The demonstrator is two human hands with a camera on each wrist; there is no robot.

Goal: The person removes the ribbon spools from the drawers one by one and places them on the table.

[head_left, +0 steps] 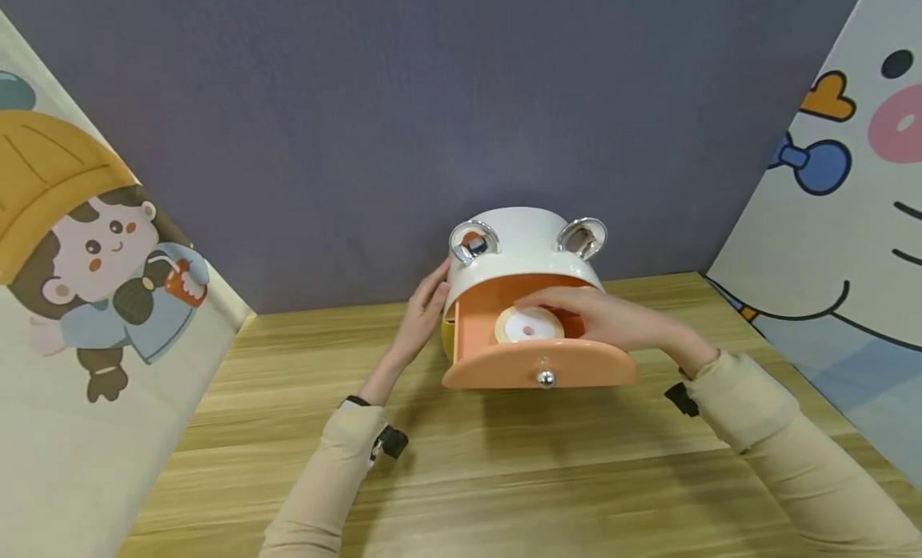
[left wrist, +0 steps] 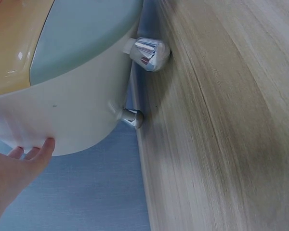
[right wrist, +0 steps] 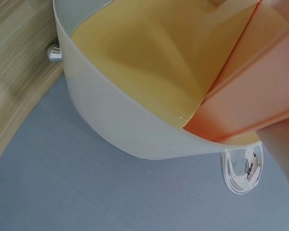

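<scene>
A rounded white storage box (head_left: 522, 238) with two silver ear-shaped loops stands against the back wall. Its orange drawer (head_left: 479, 326) is pulled out, with a round silver knob (head_left: 546, 379) on the front. Inside lies a flat white roll (head_left: 529, 326) with a cream rim and a small centre hole. My right hand (head_left: 612, 314) reaches into the drawer from the right, fingertips at the roll's far edge; its thumb is hidden, and I cannot tell whether it grips the roll. With its fingertips, my left hand (left wrist: 19, 168) touches the box's left side.
Silver feet (left wrist: 151, 54) hold the box above the wooden tabletop (head_left: 432, 494). Below the orange drawer shows a yellow front (left wrist: 14, 53) beside a pale green panel (left wrist: 86, 38). Cartoon-printed panels (head_left: 108, 286) flank the table, and a grey-blue wall (head_left: 360, 142) rises behind.
</scene>
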